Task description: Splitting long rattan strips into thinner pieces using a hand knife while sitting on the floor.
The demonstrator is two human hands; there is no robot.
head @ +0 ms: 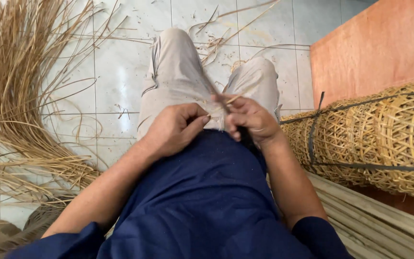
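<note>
Over the lap, left hand (176,127) and right hand (247,120) each pinch a thin cane strip (231,100) in a closed grip.

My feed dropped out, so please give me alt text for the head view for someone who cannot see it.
Seated person's left hand and right hand meet over the lap, pinching a thin cane strip. A loose pile of cane strands lies on the tiled floor to the left; strapped woven baskets lie to the right.

Woven basket stack (384,139) cut off right; strip ends blurred between hands.
</note>
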